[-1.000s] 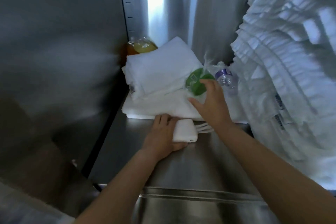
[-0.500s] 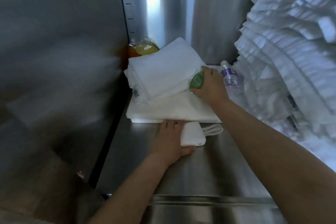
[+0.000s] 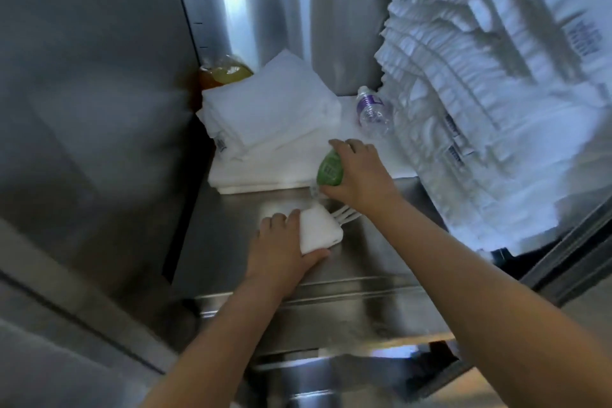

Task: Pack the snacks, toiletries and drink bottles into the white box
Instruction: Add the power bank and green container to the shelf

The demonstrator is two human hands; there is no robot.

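My right hand (image 3: pixel 359 174) grips a small green packet (image 3: pixel 329 170) in clear wrap, held just above the front edge of the folded white towels (image 3: pixel 271 129). My left hand (image 3: pixel 286 245) holds a flat white pack (image 3: pixel 319 230) with white cords trailing from it, low on the steel shelf (image 3: pixel 331 275). A small clear water bottle with a purple label (image 3: pixel 372 111) lies on the towels at the back right. A bottle of yellow drink (image 3: pixel 225 74) stands in the back left corner, half hidden by the towels. No white box is in view.
Steel walls close in the shelf at the left and back. A tall stack of white packets (image 3: pixel 496 93) leans in from the right and overhangs the shelf. The shelf's front lip (image 3: pixel 331 305) runs below my hands.
My right hand has pulled the green packet back from the towels toward the shelf front. My left hand stays on the white pack. The view has tilted a little.
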